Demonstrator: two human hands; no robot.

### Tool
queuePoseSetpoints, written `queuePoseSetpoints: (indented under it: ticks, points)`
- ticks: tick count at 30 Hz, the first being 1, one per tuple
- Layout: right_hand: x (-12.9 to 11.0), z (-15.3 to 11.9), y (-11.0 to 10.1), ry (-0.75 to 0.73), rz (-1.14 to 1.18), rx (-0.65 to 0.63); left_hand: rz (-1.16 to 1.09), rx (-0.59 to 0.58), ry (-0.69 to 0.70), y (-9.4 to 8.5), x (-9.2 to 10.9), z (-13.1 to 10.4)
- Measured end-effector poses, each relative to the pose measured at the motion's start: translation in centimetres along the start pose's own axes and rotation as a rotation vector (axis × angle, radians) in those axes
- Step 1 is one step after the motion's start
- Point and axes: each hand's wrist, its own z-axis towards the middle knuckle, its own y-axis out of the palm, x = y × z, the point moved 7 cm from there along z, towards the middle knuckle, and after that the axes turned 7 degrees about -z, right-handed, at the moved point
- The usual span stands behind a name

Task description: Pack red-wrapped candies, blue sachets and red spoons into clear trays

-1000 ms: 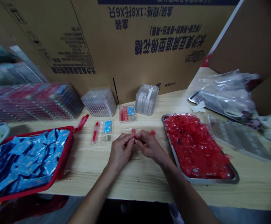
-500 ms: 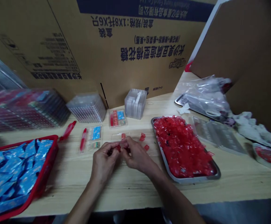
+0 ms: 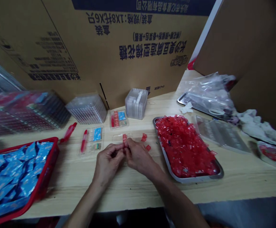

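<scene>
My left hand (image 3: 108,163) is closed in a pinch over a clear plastic tray (image 3: 116,138), with a bit of red plastic showing at the fingertips. Right against it, my right hand (image 3: 139,158) is also pinched, its fingertips hiding what they grip. One small red translucent plastic piece (image 3: 124,137) sits in the tray just beyond the fingers. Two loose red pieces, one farther back (image 3: 144,137) and one nearer (image 3: 148,148), lie to the right of my hands. The hands cover most of the tray.
A metal tray (image 3: 156,121) heaped with red pieces stands on the right. At left is a red basket (image 3: 54,152) of blue packets. Filled clear trays (image 3: 119,119), stacked clear trays (image 3: 135,104), red tubes (image 3: 69,131) and a large carton (image 3: 88,57) stand behind.
The view has shifted slightly. My fingertips have drawn closer together, and less red plastic shows between them. My right hand has tilted a little, its fingers now more closed.
</scene>
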Motion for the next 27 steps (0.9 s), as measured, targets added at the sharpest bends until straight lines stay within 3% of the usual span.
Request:
queuePoseSetpoints:
  ticks: [4,7,10,13,16,19,27]
  points:
    - [3.0,-0.7,-3.6,0.030,-0.131,0.080,-0.086,0.055,-0.069,-2.5,-0.6,1.2]
    - [5.8,-1.6,-4.0,0.162,-0.407,-0.042,0.013,0.024,-0.003,-3.8,-0.3,2.3]
    - [6.8,-2.3,-2.3,0.227,-0.586,-0.238,0.249,-0.080,0.200,-2.7,0.7,3.0]
    - [6.6,-2.2,-1.1,0.233,-0.608,-0.296,0.427,-0.218,0.379,0.1,1.3,3.2]
    - [5.7,-1.4,-1.0,0.183,-0.481,-0.209,0.563,-0.376,0.447,2.5,0.9,3.2]
    - [4.4,-0.5,-1.2,0.097,-0.297,-0.100,0.630,-0.440,0.468,3.2,0.2,3.1]
    - [3.1,0.1,-0.5,-0.019,-0.017,0.093,0.427,-0.327,0.359,1.7,-1.4,3.4]
